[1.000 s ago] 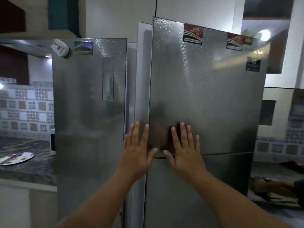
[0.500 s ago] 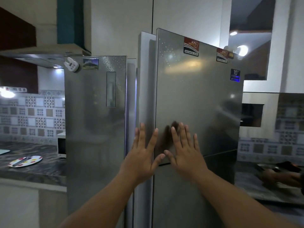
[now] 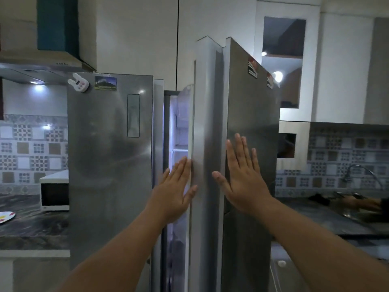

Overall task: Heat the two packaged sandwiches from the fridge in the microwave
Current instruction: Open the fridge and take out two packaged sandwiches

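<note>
A steel side-by-side fridge fills the middle of the view. Its left door (image 3: 109, 165) is closed. Its right door (image 3: 250, 114) stands partly open, swung toward me, and a lit strip of the interior (image 3: 179, 131) shows in the gap. My left hand (image 3: 174, 190) lies flat with fingers apart at the inner edge of the open door. My right hand (image 3: 242, 178) is pressed flat on the door's outer face, fingers spread. Neither hand holds anything. No sandwiches are visible. A white microwave (image 3: 54, 190) stands on the counter left of the fridge.
A dark stone counter (image 3: 31, 228) runs on the left with a patterned plate (image 3: 6, 216) at its edge. On the right is a sink with a tap (image 3: 362, 173), where another person's hand (image 3: 357, 204) rests. A range hood (image 3: 42, 66) hangs upper left.
The right fridge door has swung further open, exposing the lit interior. My left hand has shifted to the door's edge, and my right hand has moved right along the door face.
</note>
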